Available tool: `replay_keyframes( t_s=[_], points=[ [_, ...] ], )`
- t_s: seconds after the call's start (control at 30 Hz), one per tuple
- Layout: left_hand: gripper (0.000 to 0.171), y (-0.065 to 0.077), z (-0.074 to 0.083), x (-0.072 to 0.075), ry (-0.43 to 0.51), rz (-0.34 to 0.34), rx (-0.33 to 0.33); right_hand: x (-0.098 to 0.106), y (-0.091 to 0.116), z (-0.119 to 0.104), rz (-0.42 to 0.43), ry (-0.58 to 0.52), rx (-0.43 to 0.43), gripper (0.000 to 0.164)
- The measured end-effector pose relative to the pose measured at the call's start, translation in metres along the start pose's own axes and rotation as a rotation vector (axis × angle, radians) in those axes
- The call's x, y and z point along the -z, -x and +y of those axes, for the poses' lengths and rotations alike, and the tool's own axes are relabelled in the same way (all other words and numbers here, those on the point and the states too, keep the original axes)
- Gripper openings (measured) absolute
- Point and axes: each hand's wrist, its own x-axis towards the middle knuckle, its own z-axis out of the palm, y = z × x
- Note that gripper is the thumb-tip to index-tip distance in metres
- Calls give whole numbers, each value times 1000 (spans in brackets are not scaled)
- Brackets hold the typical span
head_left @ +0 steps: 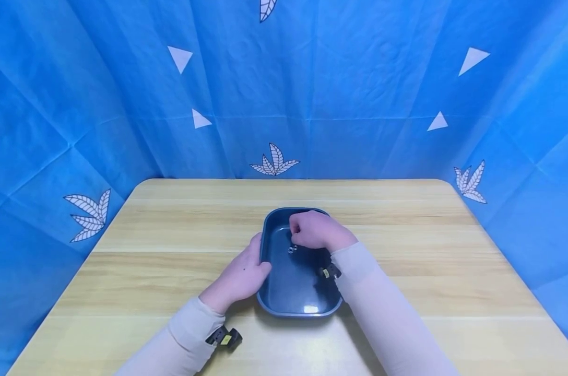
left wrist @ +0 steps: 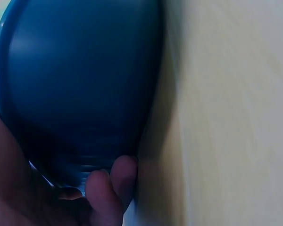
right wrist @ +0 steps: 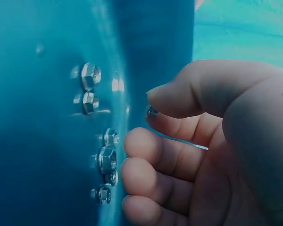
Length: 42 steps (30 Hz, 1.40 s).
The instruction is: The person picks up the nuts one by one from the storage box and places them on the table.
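A dark blue rectangular tray sits on the table, tilted up at no visible edge in the head view. My left hand grips its left side, thumb over the rim, and in the left wrist view the fingertips press against the outer wall. Inside the tray, my right hand is over the far half. Thumb and index finger pinch a small metal nut, mostly covered by them. Several shiny hex nuts of differing sizes lie on the tray floor beside the other curled fingers.
The light wood table surrounds the tray. Blue curtains with white leaves and triangles hang behind it and at both sides. A small dark device is strapped to the left wrist, and another to the right.
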Motion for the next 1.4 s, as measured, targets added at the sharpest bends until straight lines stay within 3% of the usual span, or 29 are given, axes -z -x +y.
replay_keyframes(
  t_s=[0.43, 0.87, 1.4],
  points=[
    [67, 0, 3, 1, 15, -1, 12, 1, 11, 3, 149, -138, 99, 10],
    [69, -1, 1, 1, -4, 9, -1, 11, 22, -13, 178, -154, 178, 10],
    [70, -3, 0, 1, 3, 4, 11, 33, 38, -13, 208, -211, 141, 8]
  ],
)
